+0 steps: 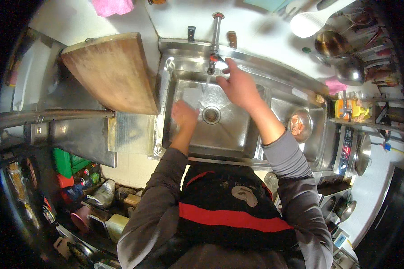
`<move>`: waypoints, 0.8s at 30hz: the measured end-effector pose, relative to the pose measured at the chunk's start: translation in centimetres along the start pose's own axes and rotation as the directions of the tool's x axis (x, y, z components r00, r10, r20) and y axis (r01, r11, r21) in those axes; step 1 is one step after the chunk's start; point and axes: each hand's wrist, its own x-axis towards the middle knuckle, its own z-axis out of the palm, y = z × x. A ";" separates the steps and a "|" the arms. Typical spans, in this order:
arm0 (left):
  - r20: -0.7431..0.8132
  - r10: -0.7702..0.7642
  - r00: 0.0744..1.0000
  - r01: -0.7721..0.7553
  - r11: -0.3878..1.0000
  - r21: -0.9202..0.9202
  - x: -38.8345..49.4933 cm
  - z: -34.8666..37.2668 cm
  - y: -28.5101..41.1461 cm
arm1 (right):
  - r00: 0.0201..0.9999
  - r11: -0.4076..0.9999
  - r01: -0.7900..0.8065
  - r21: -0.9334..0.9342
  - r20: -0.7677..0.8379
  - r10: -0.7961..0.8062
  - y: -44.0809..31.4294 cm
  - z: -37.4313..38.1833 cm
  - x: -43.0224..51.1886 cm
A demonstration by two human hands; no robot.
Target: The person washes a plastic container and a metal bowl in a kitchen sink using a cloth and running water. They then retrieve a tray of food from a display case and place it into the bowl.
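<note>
Water runs from the wall-mounted faucet (215,40) into the left basin of a stainless steel sink (222,134). My right hand (240,85) is at the faucet's lever (221,60), fingers apart, the index fingertip at or very near it. Low over the left side of the basin is my left hand (185,116), blurred. Just beyond its fingers shows a pale, roughly rectangular patch (190,95); whether this is a held object or splashing water is unclear. The round drain (211,115) lies to the right of the left hand.
A thick wooden cutting board (111,74) leans left of the sink. A metal bowl (304,134) with orange-pink pieces stands in the right basin. Two knife handles, one black (191,33) and one brown (232,39), rise behind the sink. Utensils (350,72) hang at right.
</note>
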 end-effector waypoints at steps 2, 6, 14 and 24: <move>0.023 -0.129 0.991 0.131 0.983 -0.129 0.4 1.4 -1.5 | 1.000 0.999 -0.021 -0.026 -0.002 0.021 0.1 0.0 0.3; 0.706 -0.094 0.702 0.712 0.118 -0.692 2.1 4.9 -3.2 | 1.000 1.000 -0.007 -0.025 0.010 0.007 0.3 0.1 0.4; 0.704 0.383 0.598 0.801 -0.286 -0.526 -1.6 7.1 0.3 | 0.994 0.995 -0.104 -0.001 0.010 0.104 0.7 -1.5 -1.1; 0.494 0.306 0.814 0.547 -0.115 -0.829 0.7 3.7 -2.3 | 0.996 0.997 -0.081 0.018 0.039 0.080 0.4 -0.9 0.0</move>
